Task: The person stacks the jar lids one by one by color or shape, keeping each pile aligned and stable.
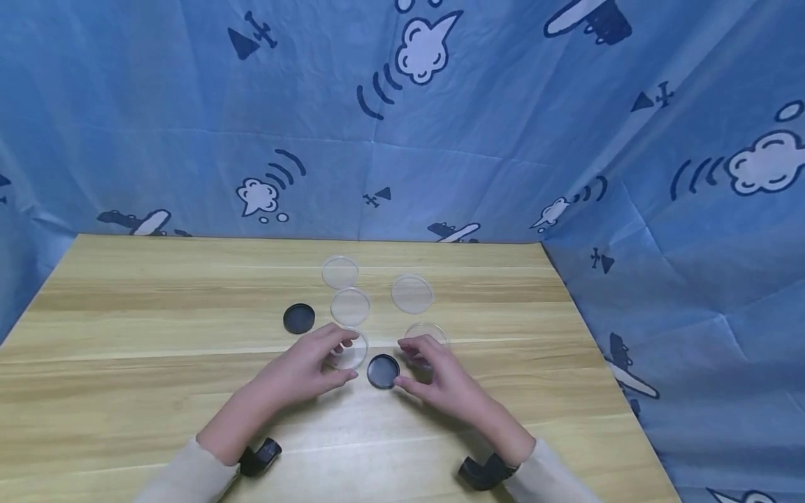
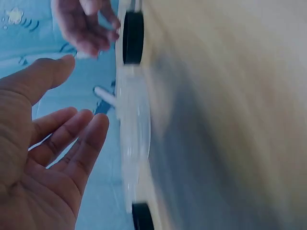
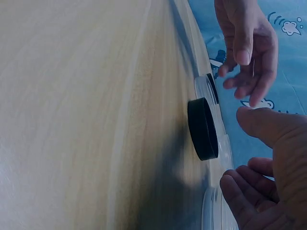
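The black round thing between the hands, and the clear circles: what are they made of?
The black round thing: probably plastic, fairly matte; its side shows little shine. The clear circles: glossy plastic or glass, I can't tell; the tabletop shows through and rims glint.

Bare hands (image 1: 307, 369), long pale beige sleeves (image 1: 191, 476), curved black camera (image 1: 263, 457) on each wrist

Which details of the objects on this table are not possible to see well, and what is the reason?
Head view: left part of a clear round plastic-looking dish, hidden by the left hand.
Head view: near part of another clear round dish, hidden by the right hand.
Left wrist view: lower end of a black round cap, cut off by the bottom edge.
Left wrist view: separate outlines of the clear dishes, blurred and overlapping.
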### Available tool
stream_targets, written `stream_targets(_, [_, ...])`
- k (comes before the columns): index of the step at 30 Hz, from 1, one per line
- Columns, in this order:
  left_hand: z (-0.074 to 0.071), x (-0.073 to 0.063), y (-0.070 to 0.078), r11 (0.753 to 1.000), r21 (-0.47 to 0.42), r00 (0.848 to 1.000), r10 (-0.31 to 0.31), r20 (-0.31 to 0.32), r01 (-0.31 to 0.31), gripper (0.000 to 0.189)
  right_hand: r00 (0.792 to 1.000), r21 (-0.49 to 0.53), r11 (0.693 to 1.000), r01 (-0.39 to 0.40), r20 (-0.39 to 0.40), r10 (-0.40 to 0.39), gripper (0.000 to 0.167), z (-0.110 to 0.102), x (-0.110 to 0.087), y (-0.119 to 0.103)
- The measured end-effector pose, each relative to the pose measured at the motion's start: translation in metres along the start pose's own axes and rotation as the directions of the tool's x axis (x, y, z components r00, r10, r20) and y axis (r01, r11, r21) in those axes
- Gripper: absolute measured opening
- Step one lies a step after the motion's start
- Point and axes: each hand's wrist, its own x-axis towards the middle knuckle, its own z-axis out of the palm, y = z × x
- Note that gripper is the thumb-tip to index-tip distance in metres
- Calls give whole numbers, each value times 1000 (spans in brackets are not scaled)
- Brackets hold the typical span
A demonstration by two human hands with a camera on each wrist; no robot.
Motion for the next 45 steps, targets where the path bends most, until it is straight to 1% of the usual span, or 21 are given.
stream_targets(3, [10,3,3,1000,11,999,17,35,-17,53,1000,13,1000,-11,26,11,59,2,0,-3])
stream_targets(7, [20,6,7,1000,18,998,1,69,-2,56,998,-4,1000,-28,57,29,61,4,-1,-5])
stream_targets(9, [24,7,9,1000,16,997,-2,78,1,56,997,-31,999,-32,67,34,62,5,-1,-6])
stream_targets(13, [30,7,13,998,59,999,16,51,-19,55,997,-97,995,-27,76,34,62,8,0,-7])
stream_targets(16, [33,7,16,997,75,999,32,29,-34,53,996,-131,991,-18,79,28,62,9,0,-7])
stream_targets(19, [35,7,19,998,63,999,30,36,-32,49,997,-142,990,-13,78,25,62,11,0,-8])
stream_targets(23, [38,7,20,993,114,999,23,41,-27,45,997,-151,989,-6,78,18,62,12,0,-8])
stream_targets(28, [41,6,19,983,183,999,21,25,-25,49,997,-156,988,3,81,10,62,15,-1,-8])
stream_targets(36, [45,11,21,979,202,999,17,39,-24,53,995,-181,983,-9,93,26,63,17,-1,-11])
stream_targets(39, [47,13,23,980,200,999,-3,41,-5,54,994,-182,983,-15,99,34,63,18,0,-11])
stream_targets(45, [49,17,27,976,210,993,-81,83,62,52,995,-200,980,-7,92,26,61,20,0,-10])
